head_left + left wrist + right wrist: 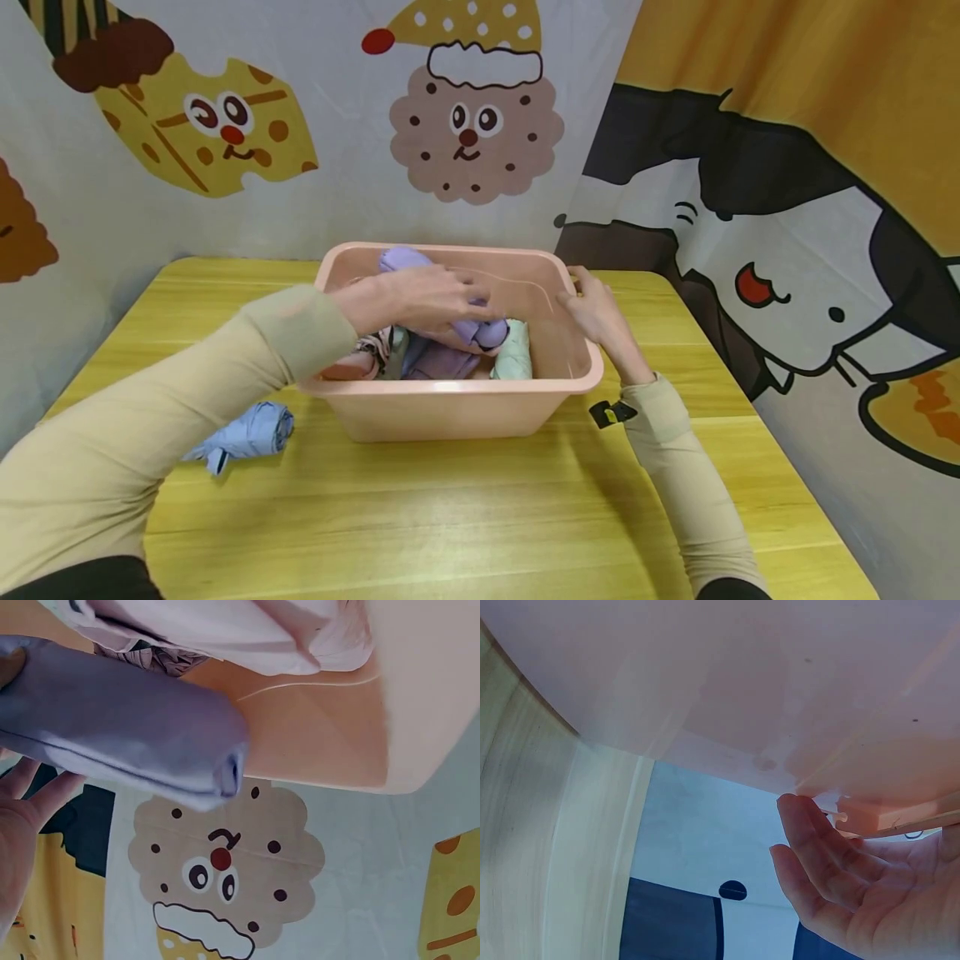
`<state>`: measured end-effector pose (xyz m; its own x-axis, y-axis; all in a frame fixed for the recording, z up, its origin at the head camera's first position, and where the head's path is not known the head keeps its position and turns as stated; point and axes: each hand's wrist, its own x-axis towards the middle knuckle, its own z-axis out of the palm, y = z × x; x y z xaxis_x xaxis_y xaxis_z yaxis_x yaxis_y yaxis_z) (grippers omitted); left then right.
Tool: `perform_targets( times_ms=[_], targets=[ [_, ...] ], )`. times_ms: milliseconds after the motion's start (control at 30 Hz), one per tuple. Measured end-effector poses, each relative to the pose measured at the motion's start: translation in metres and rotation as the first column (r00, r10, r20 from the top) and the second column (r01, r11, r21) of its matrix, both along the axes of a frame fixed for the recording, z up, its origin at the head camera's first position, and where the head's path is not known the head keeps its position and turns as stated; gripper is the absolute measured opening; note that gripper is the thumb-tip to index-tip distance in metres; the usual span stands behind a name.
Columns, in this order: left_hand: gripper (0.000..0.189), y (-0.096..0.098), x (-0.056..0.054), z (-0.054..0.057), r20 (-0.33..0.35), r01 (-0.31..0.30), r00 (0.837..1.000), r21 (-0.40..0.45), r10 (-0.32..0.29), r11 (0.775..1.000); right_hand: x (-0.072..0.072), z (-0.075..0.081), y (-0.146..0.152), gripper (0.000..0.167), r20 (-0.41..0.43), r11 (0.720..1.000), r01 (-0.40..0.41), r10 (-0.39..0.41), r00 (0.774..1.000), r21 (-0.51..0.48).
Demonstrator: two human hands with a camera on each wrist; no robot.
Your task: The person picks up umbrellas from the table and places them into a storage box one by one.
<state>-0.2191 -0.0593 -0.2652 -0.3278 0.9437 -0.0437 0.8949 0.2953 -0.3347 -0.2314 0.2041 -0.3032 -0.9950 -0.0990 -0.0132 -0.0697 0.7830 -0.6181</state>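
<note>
A pink plastic tub (435,412) stands on the table with several rolled or folded cloths in it. My left hand (427,296) is over the tub and grips a lavender rolled cloth (127,712); in the left wrist view the thumb lies on top and fingers are below. In the tub, a pale green roll (513,354) lies to the right and a purple folded cloth (441,362) is in the middle. My right hand (597,310) holds the tub's right rim, and the right wrist view has its fingers under the rim outside.
A light blue rolled cloth (251,432) lies on the wooden table (465,517) to the left of the tub, partly behind my left sleeve. Printed curtains (337,208) hang behind the table and along its right side.
</note>
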Motion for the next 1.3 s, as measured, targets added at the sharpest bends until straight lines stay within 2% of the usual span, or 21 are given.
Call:
perform_targets(
  times_ms=[167,300,467,533,733,900,1000,1133,1233,1300],
  targets=[
    [0.058,0.003,-0.001,-0.003,0.012,0.011,1.0,0.01,-0.011,1.0,0.0,0.0,0.001,0.055,-0.003,1.0,-0.001,0.001,1.0,0.001],
    [0.055,0.006,-0.001,-0.002,0.048,-0.046,0.998,-0.033,0.047,0.998,0.0,0.0,0.001,0.055,-0.001,1.0,0.003,-0.003,1.0,-0.006],
    [0.034,0.007,0.002,0.005,0.017,-0.124,0.992,-0.059,0.125,0.991,0.001,0.0,0.001,0.054,-0.004,1.0,0.003,-0.003,1.0,-0.011],
    [0.032,0.005,0.004,0.01,0.02,-0.151,0.988,-0.042,0.152,0.988,0.001,0.0,0.001,0.055,-0.007,1.0,0.005,-0.005,1.0,-0.008],
    [0.026,-0.014,0.014,0.027,0.139,-0.234,0.964,0.027,0.228,0.972,0.002,0.002,0.002,0.055,-0.006,1.0,0.009,-0.009,1.0,-0.001],
    [0.03,-0.042,0.021,0.032,0.202,-0.279,0.948,0.162,0.245,0.947,0.002,0.003,0.002,0.056,-0.003,1.0,0.009,-0.009,1.0,0.002],
    [0.027,-0.063,0.025,0.026,0.204,-0.275,0.954,0.309,0.219,0.91,0.002,0.003,0.002,0.056,0.001,1.0,0.011,-0.011,1.0,0.003],
    [0.018,-0.092,0.032,0.009,0.17,-0.239,0.97,0.516,0.175,0.822,0.001,0.001,0.002,0.055,0.006,1.0,0.013,-0.013,1.0,-0.006],
    [0.017,-0.114,0.041,-0.003,0.168,-0.258,0.966,0.598,0.196,0.759,0.001,0.001,0.001,0.054,0.008,1.0,0.012,-0.011,1.0,-0.019],
    [0.019,-0.129,0.048,-0.011,0.175,-0.287,0.958,0.622,0.227,0.729,0.0,0.0,0.001,0.054,0.01,1.0,0.011,-0.01,1.0,-0.026]
  ],
)
